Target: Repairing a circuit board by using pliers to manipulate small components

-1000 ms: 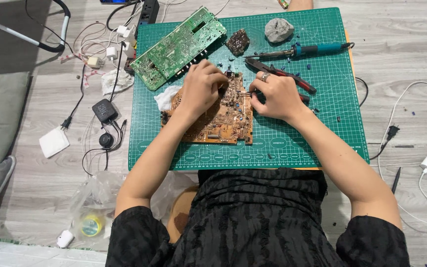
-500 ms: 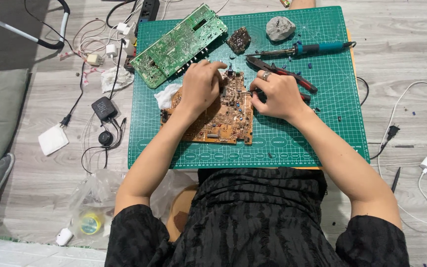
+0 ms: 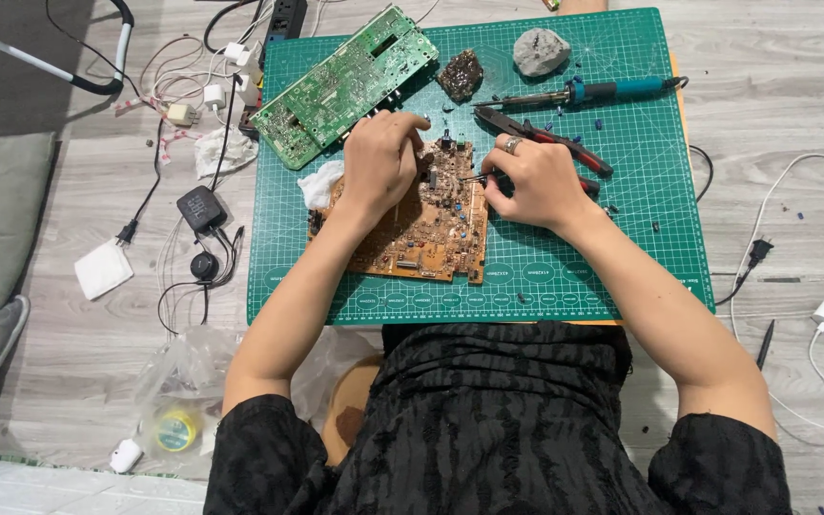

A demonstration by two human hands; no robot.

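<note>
Two hands on a brown board at the middle of a green mat.

The left hand (image 3: 381, 157) lies flat on the brown board (image 3: 419, 221), fingers spread and gripping nothing — it looks to be pinning the board so it cannot slide. The right hand (image 3: 534, 181) pinches a thin metal tool (image 3: 474, 177), its tip touching the board's upper part; what tool it is I cannot tell. The board lies component side up on the mat (image 3: 622, 257), tilted. Above the board, at the mat's far edge: a green board (image 3: 343, 84), a dark lump (image 3: 461, 74), a grey stone (image 3: 540, 51) and a soldering iron (image 3: 584, 92) — parked within reach. Red-handled pliers (image 3: 545, 140) lie just beyond the right hand. A white rag (image 3: 321, 183) is tucked at the board's left.
</note>
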